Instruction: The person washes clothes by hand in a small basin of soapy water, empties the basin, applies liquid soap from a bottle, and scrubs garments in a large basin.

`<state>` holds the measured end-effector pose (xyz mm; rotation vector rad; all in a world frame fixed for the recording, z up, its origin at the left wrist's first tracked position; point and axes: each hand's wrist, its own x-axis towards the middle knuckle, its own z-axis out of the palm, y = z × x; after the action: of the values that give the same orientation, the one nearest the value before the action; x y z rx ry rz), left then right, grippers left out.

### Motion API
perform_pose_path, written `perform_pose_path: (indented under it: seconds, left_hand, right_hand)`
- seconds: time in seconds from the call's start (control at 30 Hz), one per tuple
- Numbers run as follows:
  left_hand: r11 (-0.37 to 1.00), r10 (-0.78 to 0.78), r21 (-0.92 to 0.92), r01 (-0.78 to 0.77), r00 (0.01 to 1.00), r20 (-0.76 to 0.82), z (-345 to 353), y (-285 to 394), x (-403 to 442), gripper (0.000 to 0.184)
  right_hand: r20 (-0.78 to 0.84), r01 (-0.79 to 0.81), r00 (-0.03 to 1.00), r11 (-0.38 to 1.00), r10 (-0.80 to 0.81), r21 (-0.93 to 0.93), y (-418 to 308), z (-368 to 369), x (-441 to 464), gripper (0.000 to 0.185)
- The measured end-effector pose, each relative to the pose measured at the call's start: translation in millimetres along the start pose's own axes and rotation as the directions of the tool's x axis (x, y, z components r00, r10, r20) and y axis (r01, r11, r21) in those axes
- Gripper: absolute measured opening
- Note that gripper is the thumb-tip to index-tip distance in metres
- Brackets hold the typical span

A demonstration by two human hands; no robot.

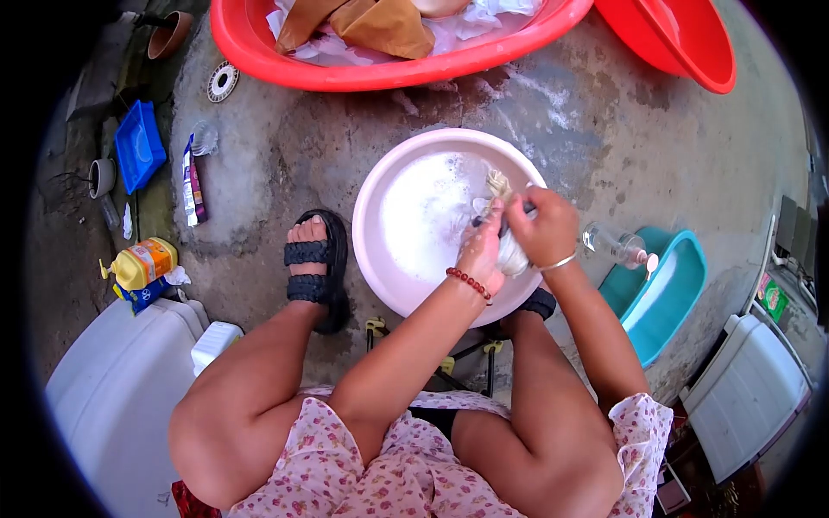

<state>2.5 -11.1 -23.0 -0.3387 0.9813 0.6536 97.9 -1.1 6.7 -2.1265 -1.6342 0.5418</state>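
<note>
Bunched pale cloth, one, in two wet hands over suds

Head view. Item: pale cloth (pixel 512 256), one, bunched above the right side of a pale pink basin (pixel 370 259) of suds (pixel 414 203). Left hand (pixel 481 255): fingers curled closed around the cloth. Right hand (pixel 548 229): fingers bent in, pinching it (a dark patch shows between them; whether it belongs to the cloth, cannot tell). Step in hand, by judgement: rubbing or squeezing by hand; the next move calls for a firm grip from both.

Count: pink basin, one; red tubs (pixel 345 79), two, the larger holding brown and white fabric (pixel 384 30); teal tub (pixel 682 289), one; clear bottle (pixel 611 243) beside it, one; yellow bottle (pixel 138 266), one; blue tray (pixel 138 147), one.
</note>
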Motion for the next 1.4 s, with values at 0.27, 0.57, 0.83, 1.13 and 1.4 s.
perform_pose_path:
  seconds: [0.27, 0.57, 0.83, 1.13, 1.4]
  left_hand:
    - [0.985, -0.16, -0.029, 0.17, 0.965, 0.209, 0.9, 22.1, -5.8, 0.042]
    - [0.875, 0.243, 0.424, -0.233, 0.969, 0.031, 21.3, 60.4, -14.5, 0.049]
    - [0.78, 0.331, 0.585, -0.221, 0.94, -0.086, -50.3, 75.2, 23.3, 0.047]
    - [0.99, -0.057, 0.133, 0.049, 0.997, 0.057, -45.8, 63.7, 34.4, 0.04]
    - [0.977, -0.177, -0.114, 0.181, 0.983, 0.045, 7.0, 36.4, -13.9, 0.031]
  right_hand:
    - [0.099, 0.171, 0.97, 0.91, -0.223, 0.378, -47.5, -17.5, -39.6, 0.013]
    - [0.251, -0.459, 0.886, 0.823, 0.391, 0.336, 50.0, 41.3, -21.3, 0.026]
    - [0.642, 0.304, 0.766, 0.897, -0.03, -0.322, 50.3, 80.1, -27.0, 0.052]
    - [0.248, 0.072, 0.942, 0.855, -0.228, 0.513, -36.9, 10.3, -26.2, 0.025]
    - [0.092, 0.23, 0.965, 0.961, -0.245, 0.151, -21.6, 11.3, 7.0, 0.022]
